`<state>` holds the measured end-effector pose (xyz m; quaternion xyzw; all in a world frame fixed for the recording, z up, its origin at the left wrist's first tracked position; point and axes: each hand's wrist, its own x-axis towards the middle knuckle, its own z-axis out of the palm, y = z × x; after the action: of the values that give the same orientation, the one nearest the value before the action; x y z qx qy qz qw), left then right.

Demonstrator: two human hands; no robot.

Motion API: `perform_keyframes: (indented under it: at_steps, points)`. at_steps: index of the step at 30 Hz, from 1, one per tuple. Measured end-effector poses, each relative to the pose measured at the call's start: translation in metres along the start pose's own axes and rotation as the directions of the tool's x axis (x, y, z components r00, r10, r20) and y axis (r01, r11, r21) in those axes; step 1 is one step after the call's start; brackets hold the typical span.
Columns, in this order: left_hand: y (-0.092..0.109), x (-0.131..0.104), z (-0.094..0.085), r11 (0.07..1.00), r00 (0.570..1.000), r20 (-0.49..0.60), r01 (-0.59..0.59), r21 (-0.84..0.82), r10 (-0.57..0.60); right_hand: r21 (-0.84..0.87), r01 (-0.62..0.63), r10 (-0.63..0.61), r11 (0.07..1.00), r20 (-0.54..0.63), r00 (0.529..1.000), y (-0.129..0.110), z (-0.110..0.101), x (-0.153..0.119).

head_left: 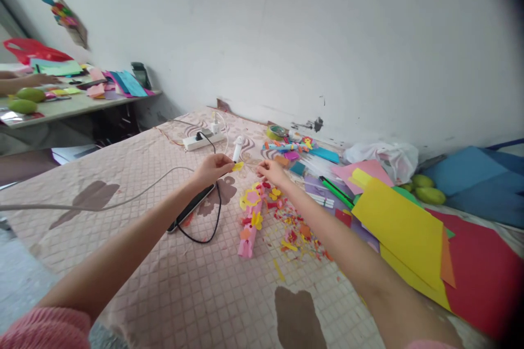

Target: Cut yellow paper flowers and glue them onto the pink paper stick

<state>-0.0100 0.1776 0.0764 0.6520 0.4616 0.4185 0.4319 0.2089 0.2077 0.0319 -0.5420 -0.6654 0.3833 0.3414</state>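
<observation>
My left hand (215, 167) is closed in a pinch on a small yellow paper cutout (238, 166) over the table. Just beyond it is a white, stick-like device (238, 148), whose kind I cannot make out. Facing it, my right hand (271, 170) has its fingertips pressed together; anything between them is too small to tell. Below the hands lies a pink strip (246, 250) decorated with yellow, red and orange paper shapes. Colourful paper scraps (297, 229) are scattered to its right, under my right forearm.
A white power strip (203, 140) and a phone-like black object (191, 208) with a cable lie left. Yellow sheets (399, 226), red sheets (483, 267) and a green cutter (336, 192) are right. A wall stands behind. Another person's hand (39, 79) is at the far-left table.
</observation>
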Motion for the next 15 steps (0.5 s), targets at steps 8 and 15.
perform_keyframes:
  at_steps: [8, 15]
  points:
    - [-0.013, -0.007, 0.002, 0.999, 0.996, 0.091, 0.020, -0.032, -0.017, -0.341, 0.283, -0.238, 0.896, 0.166, 0.957, -0.004, -0.039, -0.017]
    - [-0.015, -0.004, 0.010, 0.992, 0.990, 0.137, 0.059, -0.113, -0.044, -0.512, 0.493, -0.334, 0.704, 0.373, 0.865, 0.011, -0.061, -0.057]
